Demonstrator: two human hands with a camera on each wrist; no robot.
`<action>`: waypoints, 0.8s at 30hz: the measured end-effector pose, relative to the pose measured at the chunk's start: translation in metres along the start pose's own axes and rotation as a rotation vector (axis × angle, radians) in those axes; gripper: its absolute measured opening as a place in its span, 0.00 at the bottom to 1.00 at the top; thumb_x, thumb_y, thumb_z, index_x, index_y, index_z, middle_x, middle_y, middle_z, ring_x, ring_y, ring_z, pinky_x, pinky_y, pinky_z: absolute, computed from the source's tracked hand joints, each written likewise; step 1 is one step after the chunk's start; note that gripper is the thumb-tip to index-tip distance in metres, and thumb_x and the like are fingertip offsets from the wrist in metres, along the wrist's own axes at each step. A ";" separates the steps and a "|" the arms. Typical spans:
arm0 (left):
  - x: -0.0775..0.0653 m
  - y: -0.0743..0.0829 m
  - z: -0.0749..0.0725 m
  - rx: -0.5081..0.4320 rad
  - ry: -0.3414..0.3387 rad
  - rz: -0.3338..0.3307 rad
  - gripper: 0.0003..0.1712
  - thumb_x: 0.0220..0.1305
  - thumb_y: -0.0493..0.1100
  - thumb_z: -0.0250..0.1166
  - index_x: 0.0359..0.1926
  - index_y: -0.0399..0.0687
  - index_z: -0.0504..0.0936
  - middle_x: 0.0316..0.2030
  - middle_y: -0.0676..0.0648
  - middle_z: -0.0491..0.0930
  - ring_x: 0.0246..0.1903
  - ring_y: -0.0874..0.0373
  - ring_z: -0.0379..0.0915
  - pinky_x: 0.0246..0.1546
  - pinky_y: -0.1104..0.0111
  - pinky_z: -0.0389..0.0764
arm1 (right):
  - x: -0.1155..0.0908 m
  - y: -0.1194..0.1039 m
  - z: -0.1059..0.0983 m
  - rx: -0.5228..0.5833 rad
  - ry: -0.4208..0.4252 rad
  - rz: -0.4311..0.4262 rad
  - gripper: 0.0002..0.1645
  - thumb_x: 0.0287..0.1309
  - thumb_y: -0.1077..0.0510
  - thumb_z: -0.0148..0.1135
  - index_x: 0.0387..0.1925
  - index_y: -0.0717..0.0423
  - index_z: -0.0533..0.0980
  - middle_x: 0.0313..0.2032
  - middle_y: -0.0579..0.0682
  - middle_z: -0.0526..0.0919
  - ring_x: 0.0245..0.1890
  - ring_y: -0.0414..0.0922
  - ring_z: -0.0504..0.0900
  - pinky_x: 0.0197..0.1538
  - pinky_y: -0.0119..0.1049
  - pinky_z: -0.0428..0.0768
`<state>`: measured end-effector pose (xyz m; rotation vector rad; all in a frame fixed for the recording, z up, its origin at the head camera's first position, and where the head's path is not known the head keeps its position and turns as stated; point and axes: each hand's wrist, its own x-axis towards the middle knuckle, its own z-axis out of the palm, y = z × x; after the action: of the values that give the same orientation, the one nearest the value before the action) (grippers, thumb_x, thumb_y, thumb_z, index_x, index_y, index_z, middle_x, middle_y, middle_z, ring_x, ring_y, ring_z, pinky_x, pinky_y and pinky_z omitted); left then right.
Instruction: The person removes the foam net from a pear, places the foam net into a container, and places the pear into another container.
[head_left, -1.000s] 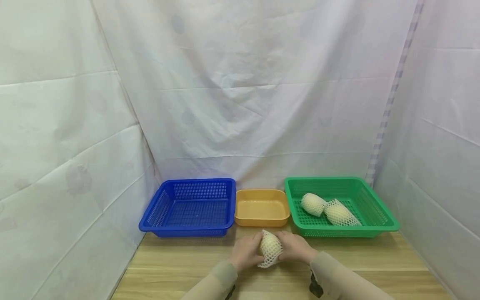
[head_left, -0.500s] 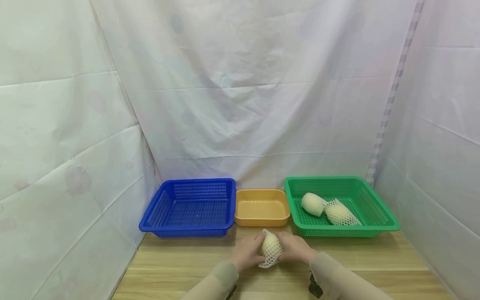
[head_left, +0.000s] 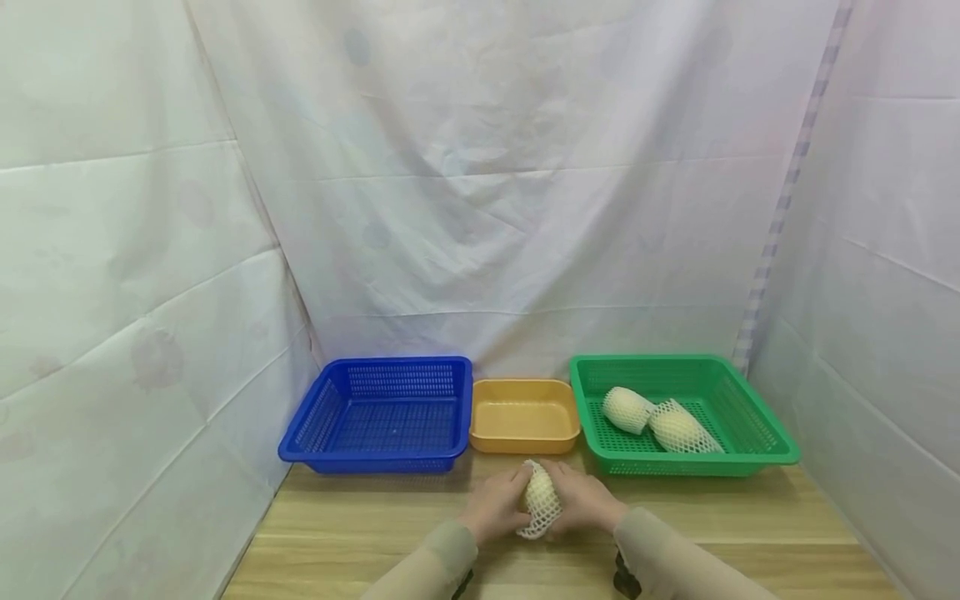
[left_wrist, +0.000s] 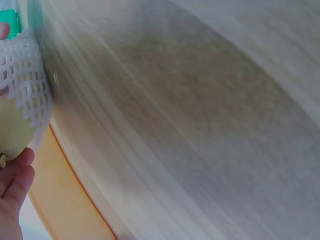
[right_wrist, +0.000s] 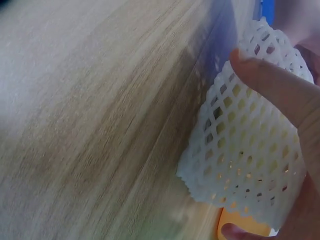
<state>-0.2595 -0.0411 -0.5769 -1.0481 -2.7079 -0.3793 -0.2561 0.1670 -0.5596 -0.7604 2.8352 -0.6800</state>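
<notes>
A pale yellow pear (left_wrist: 15,127), its stem end bare, sits partly inside a white foam net sleeve (right_wrist: 250,135) low over the table, between both hands. My left hand (head_left: 495,502) holds the pear from the left, with fingertips against its skin near the stem in the left wrist view. From the right, my right hand (head_left: 585,498) grips the net around the pear. Its thumb (right_wrist: 270,82) lies across the mesh in the right wrist view. Part of the pear is hidden under the net and fingers.
Behind the hands stands a small orange tray (head_left: 525,446), between a blue basket (head_left: 367,458) on the left and a green basket (head_left: 690,462) on the right. Two net-wrapped fruits (head_left: 624,410) lie in the green basket. White cloth (head_left: 480,208) hangs around the wooden table (head_left: 345,533).
My right hand has shifted slightly left, its fingers covering more of the netted pear. The left hand stays in nearly the same place. Baskets and tray have not moved.
</notes>
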 end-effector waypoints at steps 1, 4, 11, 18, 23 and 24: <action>0.000 0.000 -0.001 -0.004 0.004 0.001 0.46 0.45 0.52 0.77 0.64 0.43 0.70 0.54 0.47 0.78 0.48 0.56 0.78 0.49 0.65 0.78 | 0.001 0.000 0.000 0.002 0.004 -0.002 0.69 0.25 0.41 0.82 0.70 0.60 0.58 0.61 0.58 0.71 0.55 0.56 0.74 0.51 0.59 0.74; 0.000 0.000 -0.002 -0.014 0.009 0.001 0.45 0.45 0.52 0.77 0.64 0.43 0.70 0.54 0.47 0.78 0.49 0.56 0.78 0.49 0.65 0.78 | 0.002 -0.001 -0.001 -0.008 0.024 -0.003 0.67 0.27 0.40 0.81 0.69 0.59 0.60 0.60 0.56 0.73 0.55 0.54 0.75 0.52 0.57 0.75; 0.002 0.000 -0.003 -0.037 -0.001 0.000 0.44 0.45 0.51 0.77 0.63 0.45 0.71 0.53 0.49 0.79 0.48 0.58 0.77 0.48 0.67 0.77 | 0.002 0.000 -0.005 -0.003 0.049 -0.007 0.61 0.30 0.42 0.81 0.66 0.60 0.65 0.56 0.56 0.77 0.53 0.54 0.77 0.52 0.52 0.76; 0.000 -0.001 -0.001 -0.045 0.020 0.018 0.45 0.45 0.51 0.77 0.64 0.44 0.70 0.52 0.49 0.79 0.47 0.59 0.78 0.46 0.68 0.78 | 0.000 0.001 -0.006 -0.016 0.052 -0.005 0.57 0.30 0.43 0.81 0.65 0.57 0.67 0.55 0.54 0.78 0.51 0.52 0.78 0.50 0.51 0.77; 0.000 -0.001 -0.001 -0.052 0.024 0.021 0.46 0.45 0.51 0.77 0.65 0.43 0.70 0.52 0.49 0.79 0.48 0.60 0.77 0.46 0.69 0.78 | -0.002 0.002 -0.007 -0.030 0.066 -0.014 0.56 0.32 0.39 0.79 0.64 0.55 0.68 0.54 0.53 0.79 0.51 0.51 0.78 0.50 0.51 0.78; 0.000 -0.001 -0.001 -0.054 0.023 0.019 0.46 0.45 0.50 0.77 0.65 0.43 0.70 0.52 0.49 0.79 0.48 0.59 0.77 0.47 0.69 0.78 | -0.002 0.002 -0.007 -0.033 0.068 -0.013 0.56 0.33 0.39 0.79 0.65 0.55 0.68 0.54 0.53 0.79 0.51 0.51 0.78 0.50 0.50 0.78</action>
<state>-0.2597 -0.0420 -0.5760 -1.0768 -2.6794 -0.4611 -0.2570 0.1729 -0.5541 -0.7754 2.9119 -0.6744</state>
